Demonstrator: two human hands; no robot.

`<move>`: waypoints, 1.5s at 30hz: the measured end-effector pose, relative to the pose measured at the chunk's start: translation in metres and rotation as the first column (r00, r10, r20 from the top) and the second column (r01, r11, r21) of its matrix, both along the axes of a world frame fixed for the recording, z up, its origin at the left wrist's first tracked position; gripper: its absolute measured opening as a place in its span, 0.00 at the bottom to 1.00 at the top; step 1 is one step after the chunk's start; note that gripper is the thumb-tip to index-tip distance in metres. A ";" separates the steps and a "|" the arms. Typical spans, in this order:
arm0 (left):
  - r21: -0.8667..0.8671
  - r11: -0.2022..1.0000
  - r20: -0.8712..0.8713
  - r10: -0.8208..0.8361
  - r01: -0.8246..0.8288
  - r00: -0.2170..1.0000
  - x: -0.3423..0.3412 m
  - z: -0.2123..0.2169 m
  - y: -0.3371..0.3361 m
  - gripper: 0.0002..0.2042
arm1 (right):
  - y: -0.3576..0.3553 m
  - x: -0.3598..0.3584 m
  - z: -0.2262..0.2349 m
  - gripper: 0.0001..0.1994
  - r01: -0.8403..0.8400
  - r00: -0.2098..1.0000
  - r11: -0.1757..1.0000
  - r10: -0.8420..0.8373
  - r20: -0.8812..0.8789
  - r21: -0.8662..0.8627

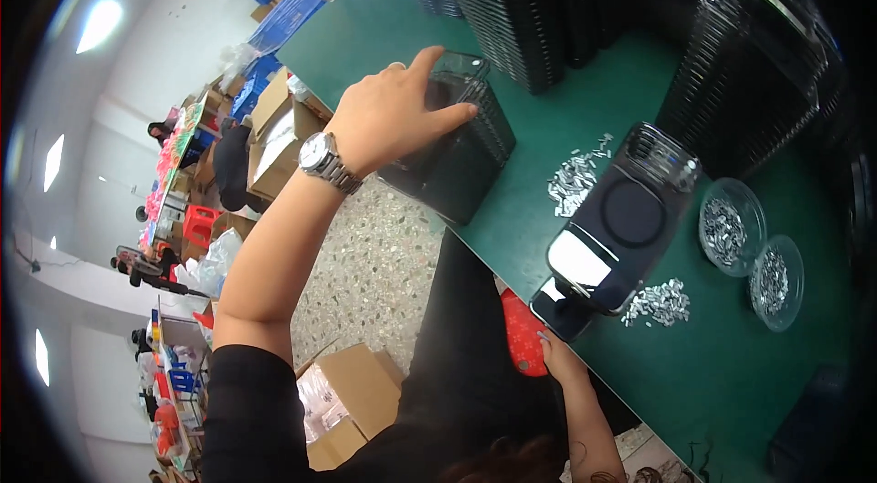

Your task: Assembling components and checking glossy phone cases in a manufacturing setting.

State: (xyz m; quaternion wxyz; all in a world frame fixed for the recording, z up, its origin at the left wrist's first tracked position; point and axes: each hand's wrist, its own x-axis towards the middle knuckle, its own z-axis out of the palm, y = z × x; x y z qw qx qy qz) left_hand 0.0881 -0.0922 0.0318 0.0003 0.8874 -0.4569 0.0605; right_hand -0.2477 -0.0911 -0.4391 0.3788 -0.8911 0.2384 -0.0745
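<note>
My left hand, with a metal-banded watch at the wrist, reaches over a stack of dark phone cases at the table's near left edge. Its thumb and index finger are spread across the stack's top; whether they touch it I cannot tell. At the near table edge, my right hand is closed at the lower edge of a small dark, glossy phone case; most of its fingers are hidden. Just beyond, a larger dark phone case with a ring on its back stands tilted above the green table.
Small silvery pieces lie in one pile and another pile. Two clear round dishes hold more: one dish and a nearer dish. Tall case stacks line the back. A red patterned item shows below the edge; a cardboard box is on the floor.
</note>
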 end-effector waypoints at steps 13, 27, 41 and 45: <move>0.175 0.984 0.133 -0.011 -0.013 0.991 -0.036 0.007 0.038 0.49 | -0.002 0.003 0.017 0.16 0.062 0.997 0.998 -0.063 -0.033 -0.016; -0.113 0.780 0.014 -0.618 0.616 0.786 -0.153 -0.012 -0.072 0.39 | -0.001 0.002 0.048 0.13 0.186 0.973 0.975 -0.200 -0.117 -0.121; -0.533 0.650 -0.708 -0.693 -0.542 -0.135 -0.068 -0.081 0.158 0.38 | -0.006 -0.056 0.315 0.11 0.078 0.958 0.889 -0.191 0.212 0.451; -0.104 0.940 -0.994 -0.113 -0.325 -0.009 -0.100 -0.159 0.172 0.28 | -0.071 -0.041 0.324 0.08 0.541 0.839 0.839 -0.532 0.115 -0.064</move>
